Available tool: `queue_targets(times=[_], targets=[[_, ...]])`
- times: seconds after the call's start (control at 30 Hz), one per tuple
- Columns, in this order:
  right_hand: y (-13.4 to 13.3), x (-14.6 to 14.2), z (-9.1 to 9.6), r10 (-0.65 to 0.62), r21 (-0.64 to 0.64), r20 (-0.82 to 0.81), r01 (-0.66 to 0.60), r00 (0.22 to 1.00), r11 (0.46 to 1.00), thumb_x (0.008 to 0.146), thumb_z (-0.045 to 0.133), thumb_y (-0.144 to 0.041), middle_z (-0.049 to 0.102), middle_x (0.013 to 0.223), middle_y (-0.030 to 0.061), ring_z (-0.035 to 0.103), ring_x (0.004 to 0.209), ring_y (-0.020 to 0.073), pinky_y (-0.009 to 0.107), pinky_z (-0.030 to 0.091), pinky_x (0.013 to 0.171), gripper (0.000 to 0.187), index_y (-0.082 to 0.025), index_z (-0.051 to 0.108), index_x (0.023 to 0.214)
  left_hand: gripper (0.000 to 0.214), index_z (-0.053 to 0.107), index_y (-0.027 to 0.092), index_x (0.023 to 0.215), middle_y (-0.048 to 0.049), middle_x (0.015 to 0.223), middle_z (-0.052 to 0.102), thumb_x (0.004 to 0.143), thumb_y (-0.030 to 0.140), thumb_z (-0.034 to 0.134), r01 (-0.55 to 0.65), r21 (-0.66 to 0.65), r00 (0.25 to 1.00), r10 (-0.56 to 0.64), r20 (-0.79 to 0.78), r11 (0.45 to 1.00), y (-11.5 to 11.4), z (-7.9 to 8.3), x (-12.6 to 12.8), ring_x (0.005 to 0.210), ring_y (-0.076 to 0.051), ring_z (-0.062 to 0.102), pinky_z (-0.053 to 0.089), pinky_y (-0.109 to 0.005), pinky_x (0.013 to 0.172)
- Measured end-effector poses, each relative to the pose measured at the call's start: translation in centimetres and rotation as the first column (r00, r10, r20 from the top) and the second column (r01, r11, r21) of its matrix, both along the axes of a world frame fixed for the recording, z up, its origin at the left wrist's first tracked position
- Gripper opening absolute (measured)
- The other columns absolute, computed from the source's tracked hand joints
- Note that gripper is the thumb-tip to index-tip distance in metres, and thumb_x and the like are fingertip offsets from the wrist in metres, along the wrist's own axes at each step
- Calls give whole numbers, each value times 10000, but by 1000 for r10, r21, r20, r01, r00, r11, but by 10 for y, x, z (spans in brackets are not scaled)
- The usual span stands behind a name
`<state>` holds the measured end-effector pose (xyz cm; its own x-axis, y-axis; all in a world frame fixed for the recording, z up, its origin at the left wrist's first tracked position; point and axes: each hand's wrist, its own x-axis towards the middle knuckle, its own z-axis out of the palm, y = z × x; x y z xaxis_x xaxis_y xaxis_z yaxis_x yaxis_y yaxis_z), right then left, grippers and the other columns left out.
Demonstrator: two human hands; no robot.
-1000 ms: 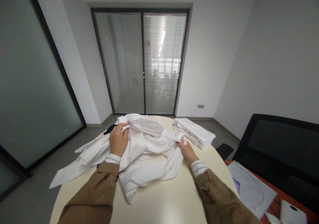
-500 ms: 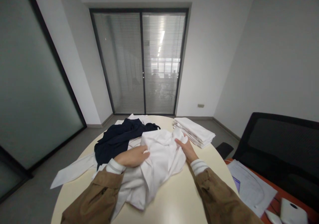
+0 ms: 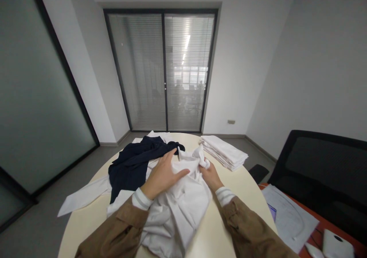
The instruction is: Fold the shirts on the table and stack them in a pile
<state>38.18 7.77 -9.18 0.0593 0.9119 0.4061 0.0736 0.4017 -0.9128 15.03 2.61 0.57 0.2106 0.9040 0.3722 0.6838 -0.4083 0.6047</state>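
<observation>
A crumpled white shirt (image 3: 180, 208) lies bunched on the round cream table (image 3: 220, 235) in front of me. My left hand (image 3: 164, 174) rests on top of it with fingers stretched out and spread. My right hand (image 3: 208, 174) is closed around a bunched part of the shirt at its far right corner. Behind the shirt, a dark navy garment (image 3: 134, 162) is spread over the far left of the table.
A stack of folded white cloths (image 3: 225, 151) sits at the table's far right edge. A white sleeve (image 3: 83, 197) hangs over the left edge. A black chair (image 3: 323, 174) and an orange desk with papers (image 3: 289, 216) stand at right. Glass doors are behind.
The white shirt has been gathered from a spread state toward me, uncovering the navy garment. My left hand let go of the cloth and now lies flat on it, further right.
</observation>
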Motion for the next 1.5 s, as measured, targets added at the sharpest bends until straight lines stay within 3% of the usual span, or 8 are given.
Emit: queue_targets(times=[0.2, 0.37, 0.73, 0.93, 1.13, 1.3, 1.4, 1.5], targets=[[-10, -16, 5, 59, 76, -78, -53, 995, 996, 776, 704, -324, 692, 948, 25, 608, 890, 204, 329, 471, 910, 235, -211, 670, 979, 764, 533, 229, 1371, -145, 1286, 657, 727, 611, 684, 28, -228, 988, -61, -140, 973, 7, -39, 10, 1185, -367, 611, 471, -417, 946], [-8, -23, -3, 25, -27, -179, -30, 984, 999, 814, 690, -459, 709, 1144, 67, 609, 1123, 277, 402, 432, 1035, 376, -212, 696, 1097, 396, 692, 162, 1070, -125, 1151, 728, 835, 450, 558, 217, -285, 967, -164, 197, 934, 37, -60, 4, 1112, -295, 662, 477, -370, 982], [7, 17, 7, -330, -30, -315, 338, 890, 941, 780, 707, -353, 735, 1101, 64, 611, 1149, 262, 407, 440, 1046, 367, -203, 711, 1115, 196, 657, 195, 777, -74, 873, 757, 741, 379, 599, -254, -203, 759, 325, 564, 946, 76, -28, -73, 1121, -301, 642, 520, -375, 964], [7, 38, 6, -423, 22, -264, 444, 867, 896, 807, 689, -404, 670, 1228, 103, 572, 1197, 262, 420, 384, 1099, 479, -180, 641, 1228, 346, 679, 101, 923, -126, 937, 745, 807, 407, 564, -261, -299, 733, 390, 557, 918, 74, -38, -76, 1009, -314, 674, 538, -389, 860], [2, 35, 1, -562, 275, 147, 513, 814, 813, 667, 820, -449, 321, 1554, 182, 265, 1438, 344, 531, 145, 1199, 1010, -165, 333, 1505, 493, 607, 138, 1259, -163, 1232, 611, 820, 362, 615, -566, 116, 795, 504, 337, 816, 61, -16, -68, 1137, -293, 579, 414, -439, 1042], [-16, 18, 16, -260, 382, 658, -16, 707, 924, 790, 734, -441, 488, 1451, 96, 336, 1382, 344, 553, 229, 1145, 478, -278, 642, 1230, 434, 668, 207, 1160, -67, 1035, 669, 846, 500, 602, -111, 42, 994, 110, 12, 993, 22, 15, -49, 828, -212, 641, 513, -342, 822], [-24, 9, 20, -3, 204, 832, -301, 555, 932, 795, 744, -346, 661, 1203, 88, 458, 1273, 319, 510, 324, 1087, 320, -250, 700, 1097, 667, 614, 257, 1297, -81, 1230, 629, 694, 497, 766, 122, -141, 943, -159, -291, 983, 0, 16, -39, 1045, -272, 635, 497, -342, 879], [-23, 7, 16, 38, 134, 858, -294, 513, 946, 879, 599, -183, 702, 1054, 80, 566, 1130, 264, 450, 397, 1030, 188, -215, 702, 1033, 526, 679, 266, 1205, -79, 1217, 656, 698, 371, 771, 94, -244, 855, -204, -476, 965, -7, 11, -36, 1105, -296, 630, 483, -345, 893]])
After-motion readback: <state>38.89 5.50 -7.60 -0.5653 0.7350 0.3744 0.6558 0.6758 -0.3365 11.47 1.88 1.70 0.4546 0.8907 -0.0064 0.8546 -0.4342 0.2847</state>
